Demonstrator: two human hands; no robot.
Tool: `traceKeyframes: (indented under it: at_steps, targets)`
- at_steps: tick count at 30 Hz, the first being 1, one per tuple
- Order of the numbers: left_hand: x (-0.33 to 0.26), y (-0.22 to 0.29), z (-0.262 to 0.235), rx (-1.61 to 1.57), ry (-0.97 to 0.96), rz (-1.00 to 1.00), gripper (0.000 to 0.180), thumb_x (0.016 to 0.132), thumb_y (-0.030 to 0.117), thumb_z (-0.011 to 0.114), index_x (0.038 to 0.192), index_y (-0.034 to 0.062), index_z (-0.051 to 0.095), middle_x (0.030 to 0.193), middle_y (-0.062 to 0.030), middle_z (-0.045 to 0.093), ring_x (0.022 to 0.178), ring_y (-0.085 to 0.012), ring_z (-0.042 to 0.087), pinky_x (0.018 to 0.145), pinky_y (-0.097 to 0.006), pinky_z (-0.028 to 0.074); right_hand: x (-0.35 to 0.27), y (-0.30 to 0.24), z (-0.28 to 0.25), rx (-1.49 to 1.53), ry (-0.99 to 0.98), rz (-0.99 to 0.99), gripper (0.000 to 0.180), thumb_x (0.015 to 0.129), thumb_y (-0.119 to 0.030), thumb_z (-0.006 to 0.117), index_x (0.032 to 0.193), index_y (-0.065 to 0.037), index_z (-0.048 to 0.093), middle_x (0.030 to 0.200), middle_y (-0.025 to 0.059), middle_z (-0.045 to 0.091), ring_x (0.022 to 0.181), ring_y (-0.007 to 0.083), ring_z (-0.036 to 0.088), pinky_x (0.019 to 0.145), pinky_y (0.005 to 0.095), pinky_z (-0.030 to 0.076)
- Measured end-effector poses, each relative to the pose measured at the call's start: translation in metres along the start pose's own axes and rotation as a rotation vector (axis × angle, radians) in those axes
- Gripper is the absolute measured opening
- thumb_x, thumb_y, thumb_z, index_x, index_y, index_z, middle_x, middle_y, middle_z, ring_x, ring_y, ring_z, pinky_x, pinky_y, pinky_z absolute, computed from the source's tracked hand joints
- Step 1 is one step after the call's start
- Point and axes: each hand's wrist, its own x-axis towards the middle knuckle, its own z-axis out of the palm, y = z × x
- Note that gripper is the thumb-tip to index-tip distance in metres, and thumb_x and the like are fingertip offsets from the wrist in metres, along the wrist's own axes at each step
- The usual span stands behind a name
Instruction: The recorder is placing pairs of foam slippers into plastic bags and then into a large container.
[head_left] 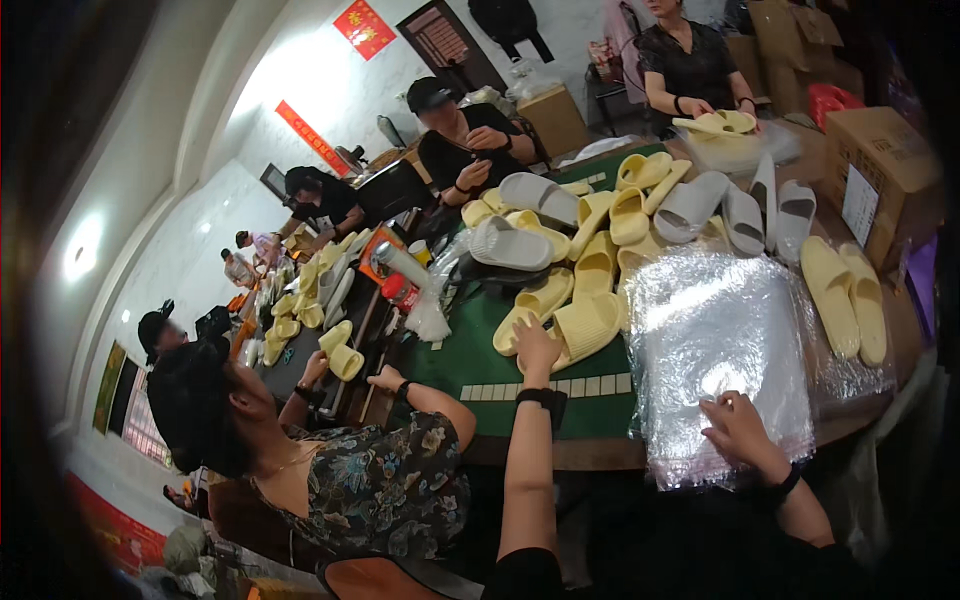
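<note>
Green tabletop point(448, 366), yellow slippers point(592, 328), touching left grip point(537, 348)

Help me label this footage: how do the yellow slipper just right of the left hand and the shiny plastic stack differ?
The yellow slipper is matt; the plastic stack is glossy and silvery. The slipper is thick, with a raised strap, while the stack lies flat. The slipper is smaller than the stack. Both have a hand close by: the left hand and right hand respectively.

Bag stack point(720, 350) on table point(590, 457) between slippers point(592, 328); carton point(885, 165) behind, right.
</note>
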Motion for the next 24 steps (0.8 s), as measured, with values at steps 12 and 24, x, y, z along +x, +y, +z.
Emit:
traceKeyframes:
  at_steps: [12, 24]
  targets:
    - [0.027, 0.005, 0.008, -0.273, -0.107, -0.077, 0.044, 0.08, 0.03, 0.061, 0.113, 0.0011, 0.058, 0.11, -0.0178, 0.062, 0.103, -0.0324, 0.058, 0.087, -0.042, 0.044, 0.007, -0.005, -0.013, 0.125, -0.036, 0.003, 0.049, 0.075, -0.031, 0.072, 0.119, -0.016, 0.059, 0.104, 0.0151, 0.049, 0.095, 0.0306, 0.049, 0.083, 0.0387, 0.043]
    - [-0.077, 0.043, -0.027, -1.114, 0.384, -0.092, 0.008, 0.087, 0.003, 0.055, 0.091, -0.0032, 0.054, 0.081, -0.0054, 0.059, 0.072, -0.0139, 0.054, 0.065, -0.029, 0.044, 0.008, 0.015, -0.003, 0.144, -0.058, -0.027, 0.049, 0.075, -0.031, 0.074, 0.118, -0.015, 0.06, 0.104, 0.0153, 0.049, 0.095, 0.03, 0.049, 0.082, 0.0369, 0.044]
